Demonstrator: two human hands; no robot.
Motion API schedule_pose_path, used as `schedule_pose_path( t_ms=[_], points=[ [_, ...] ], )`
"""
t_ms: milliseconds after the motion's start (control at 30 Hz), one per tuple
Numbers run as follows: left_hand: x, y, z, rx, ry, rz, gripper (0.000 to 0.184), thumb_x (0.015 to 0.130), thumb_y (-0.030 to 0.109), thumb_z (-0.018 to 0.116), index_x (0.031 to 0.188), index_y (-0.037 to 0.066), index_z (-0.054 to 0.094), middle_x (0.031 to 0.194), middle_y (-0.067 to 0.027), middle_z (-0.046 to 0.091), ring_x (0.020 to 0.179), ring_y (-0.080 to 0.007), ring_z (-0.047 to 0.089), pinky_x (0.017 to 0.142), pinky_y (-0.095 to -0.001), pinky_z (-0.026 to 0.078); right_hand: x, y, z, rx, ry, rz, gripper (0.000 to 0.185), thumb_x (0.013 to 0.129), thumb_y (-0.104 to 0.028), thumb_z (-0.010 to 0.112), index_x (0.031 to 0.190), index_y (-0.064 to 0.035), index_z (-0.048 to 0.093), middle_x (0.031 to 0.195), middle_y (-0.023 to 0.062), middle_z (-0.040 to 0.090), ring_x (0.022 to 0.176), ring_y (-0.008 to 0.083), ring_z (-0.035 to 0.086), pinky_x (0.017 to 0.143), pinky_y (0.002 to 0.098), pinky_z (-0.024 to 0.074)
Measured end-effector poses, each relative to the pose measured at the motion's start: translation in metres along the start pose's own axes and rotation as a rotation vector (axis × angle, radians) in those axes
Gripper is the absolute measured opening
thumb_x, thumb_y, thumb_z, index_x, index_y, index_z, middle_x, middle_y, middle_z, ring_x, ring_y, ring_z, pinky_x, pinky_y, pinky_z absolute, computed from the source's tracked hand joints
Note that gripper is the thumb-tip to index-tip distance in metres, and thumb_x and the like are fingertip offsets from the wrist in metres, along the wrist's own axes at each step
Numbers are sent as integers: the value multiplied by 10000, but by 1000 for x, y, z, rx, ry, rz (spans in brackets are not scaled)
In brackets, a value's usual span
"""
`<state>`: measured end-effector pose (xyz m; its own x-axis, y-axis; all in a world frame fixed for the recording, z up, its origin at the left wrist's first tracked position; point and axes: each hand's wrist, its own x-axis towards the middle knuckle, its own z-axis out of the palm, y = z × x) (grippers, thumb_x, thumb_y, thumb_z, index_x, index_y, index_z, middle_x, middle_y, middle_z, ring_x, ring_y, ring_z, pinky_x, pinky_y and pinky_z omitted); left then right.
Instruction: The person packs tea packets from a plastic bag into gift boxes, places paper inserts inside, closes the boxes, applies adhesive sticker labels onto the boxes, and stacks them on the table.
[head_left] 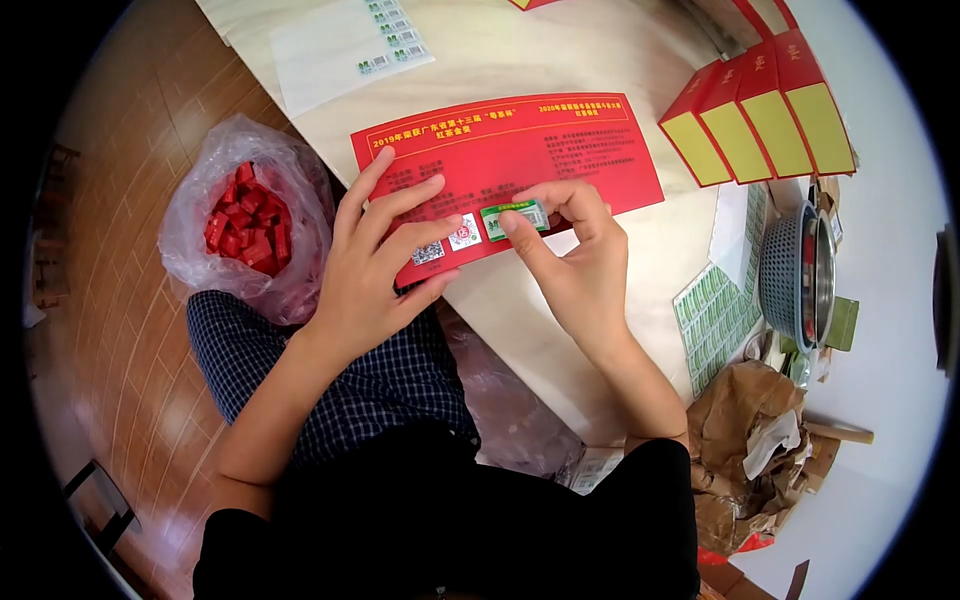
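Observation:
A red box point(500, 150) with gold and black printing lies in front of me at the table's edge. My left hand point(375, 260) rests on its left part, fingers spread over the printed face near a QR code point(428, 252) and a round white-and-red mark point(465, 232). A small green-and-white sticker point(515, 220) sits to the right of that mark. My right hand point(580, 250) has its thumb and bent index finger closed on the sticker, against the box's surface. The other right fingers are curled and partly hidden.
Red boxes with yellow sides point(760, 110) stand at the back right. Sticker sheets lie at the right point(715, 320) and back left point(385, 45). A plastic bag point(180, 230) of small red packets hangs left. Colander point(785, 275) and crumpled brown paper point(745, 410) sit right.

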<state>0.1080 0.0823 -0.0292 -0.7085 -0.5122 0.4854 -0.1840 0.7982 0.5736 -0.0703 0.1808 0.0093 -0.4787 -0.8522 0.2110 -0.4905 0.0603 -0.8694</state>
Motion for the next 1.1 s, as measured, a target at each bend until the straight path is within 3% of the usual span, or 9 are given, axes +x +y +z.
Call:
schedule_pose_path(
  t_ms=[700, 800, 1100],
  points=[
    [1, 1, 1, 25, 14, 27, 446, 676, 174, 795, 1089, 126, 634, 1350, -95, 510, 1365, -428, 293, 1087, -538, 274, 0, -3, 1, -57, -26, 12, 155, 773, -74, 738, 893, -59, 642, 794, 15, 623, 739, 145, 536, 799, 294, 367],
    [2, 3, 0, 29, 8, 12, 435, 659, 138, 803, 1066, 137, 648, 1348, -69, 501, 1351, -420, 305, 1071, -518, 324, 0, -3, 0, -50, -31, 17, 151, 775, -73, 735, 893, -59, 642, 796, 14, 624, 738, 145, 535, 806, 296, 363],
    [0, 1, 1, 34, 4, 24, 453, 679, 178, 789, 1101, 126, 632, 1353, -97, 506, 1367, -426, 288, 1090, -549, 267, 1, -2, -1, -90, -40, -30, 137, 781, -74, 727, 886, -61, 640, 782, 13, 623, 738, 147, 539, 814, 296, 353]
  ],
)
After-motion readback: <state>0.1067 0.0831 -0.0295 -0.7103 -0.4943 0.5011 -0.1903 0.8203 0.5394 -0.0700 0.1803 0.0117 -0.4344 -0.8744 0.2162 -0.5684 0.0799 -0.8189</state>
